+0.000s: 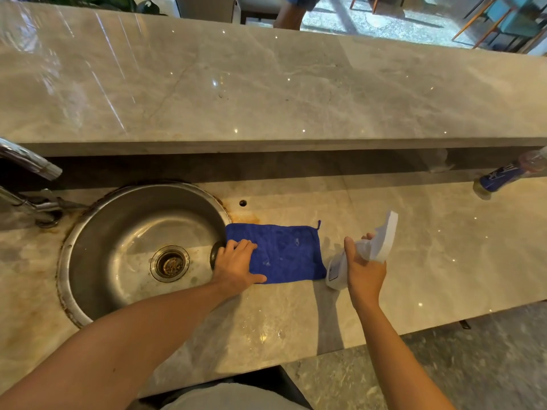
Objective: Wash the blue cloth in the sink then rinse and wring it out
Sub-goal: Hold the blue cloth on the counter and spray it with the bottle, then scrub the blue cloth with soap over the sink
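A long marble counter (414, 232) holds a round steel sink (97, 232), its basin dry-looking and its tap (29, 159) not running, so washing appears not yet begun. The blue cloth (284, 253) lies flat on the counter just beside the sink's right rim, a few pale flecks on it. The left hand (236, 266) rests flat on the cloth's near-sink end, fingers straight. The right hand (365, 269) grips a white spray bottle (376, 247), nozzle tilted up, just beside the cloth. Washing, rinsing and wringing all seem still ahead. A blue-labelled bottle (500, 180) lies at far right.
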